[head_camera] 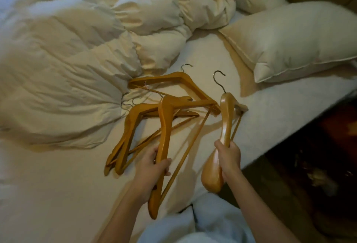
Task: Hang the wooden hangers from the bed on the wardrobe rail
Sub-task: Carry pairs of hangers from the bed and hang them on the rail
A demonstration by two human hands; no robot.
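The left hand (pixel 152 167) grips one hanger (pixel 164 126), the right hand (pixel 229 157) grips another hanger (pixel 226 115). Lift both clear so the hooks do not catch the pile (pixel 135 119).

The broad hanger (pixel 225 119), at 3 o'clock from the heap of hangers (pixel 133 124), is pale wood under a glossy varnish that gleams along its smooth, rounded shoulder. Its hook (pixel 219 79) is thin bare metal with a dull shine. The flat hanger (pixel 164 126) and the heap are darker wood, smooth and less shiny. At 10 o'clock the duvet (pixel 67 59) is matt, crinkled cloth. The pillow (pixel 299 43) at 2 o'clock is smoother cloth with a corded seam. The bed (pixel 58 194) sheet looks matt and slightly fuzzy.
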